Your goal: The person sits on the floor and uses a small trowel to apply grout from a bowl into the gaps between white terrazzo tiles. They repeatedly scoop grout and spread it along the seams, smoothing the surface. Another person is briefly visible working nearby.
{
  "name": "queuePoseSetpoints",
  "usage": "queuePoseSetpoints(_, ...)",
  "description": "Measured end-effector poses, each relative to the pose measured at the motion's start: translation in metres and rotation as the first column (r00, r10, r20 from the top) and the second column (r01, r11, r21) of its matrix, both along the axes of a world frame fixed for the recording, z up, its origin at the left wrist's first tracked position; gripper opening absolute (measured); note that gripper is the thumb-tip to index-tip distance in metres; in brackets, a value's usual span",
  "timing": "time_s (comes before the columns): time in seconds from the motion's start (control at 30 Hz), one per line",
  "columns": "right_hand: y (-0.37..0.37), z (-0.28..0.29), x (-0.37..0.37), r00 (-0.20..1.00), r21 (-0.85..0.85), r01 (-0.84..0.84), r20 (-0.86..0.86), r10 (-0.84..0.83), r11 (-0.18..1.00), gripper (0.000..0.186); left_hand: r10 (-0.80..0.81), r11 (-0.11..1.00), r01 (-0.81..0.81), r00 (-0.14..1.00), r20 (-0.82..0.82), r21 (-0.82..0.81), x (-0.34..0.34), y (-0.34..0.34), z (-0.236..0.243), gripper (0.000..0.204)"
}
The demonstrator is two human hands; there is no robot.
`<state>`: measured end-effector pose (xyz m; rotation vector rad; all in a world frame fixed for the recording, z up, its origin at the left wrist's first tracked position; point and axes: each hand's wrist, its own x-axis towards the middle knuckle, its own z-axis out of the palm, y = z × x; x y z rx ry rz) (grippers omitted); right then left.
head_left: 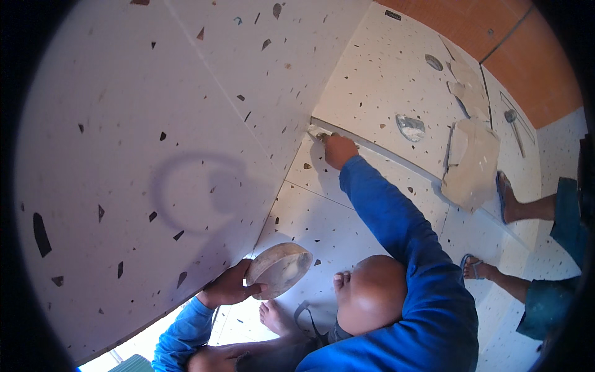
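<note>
My left hand [228,286] grips a shallow round bowl [280,270] by its rim, thumb on the inside. The bowl is tilted, and pale residue coats its inner wall. At the corner where the speckled wall panel [173,111] meets the floor and a low step edge, my right hand [341,151] is closed round a small putty knife [318,134]. Its blade points into the corner, beside a whitish patch. The fingers partly hide the handle. My bare knee and foot are between my two arms.
Beyond the step edge lie a container with white material [410,128], a dark round object [434,62], torn cardboard [474,161] and a mallet-like tool [513,121]. Another person's sandalled feet [508,201] stand at the right. Orange tiles [533,68] cover the far right area.
</note>
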<state>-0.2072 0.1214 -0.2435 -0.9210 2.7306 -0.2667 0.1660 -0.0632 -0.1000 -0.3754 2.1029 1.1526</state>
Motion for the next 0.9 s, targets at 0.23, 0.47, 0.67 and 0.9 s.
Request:
queuePoseSetpoints(0.23,0.017,0.015,0.048,0.997,-0.056,-0.038,0.064,0.041,0.998,0.039,0.008,1.000,-0.008,0.999,0.042,0.017,0.002,-0.002,-0.001,0.063)
queuePoseSetpoints(0.47,0.017,-0.009,0.022,0.981,-0.118,-0.026,-0.193,0.003,0.993,0.036,-0.016,1.000,0.016,1.000,0.024,-0.019,-0.002,-0.001,0.006,0.063)
queuePoseSetpoints(0.67,0.025,-0.009,-0.020,0.974,-0.043,-0.104,-0.207,0.093,0.994,0.028,-0.016,1.000,0.016,0.999,0.037,0.007,0.001,-0.004,-0.005,0.063)
queuePoseSetpoints(0.9,0.028,0.016,-0.016,0.961,0.050,-0.116,-0.248,0.125,0.992,0.034,-0.025,1.000,0.025,0.999,0.045,0.004,-0.004,-0.002,0.004,0.064)
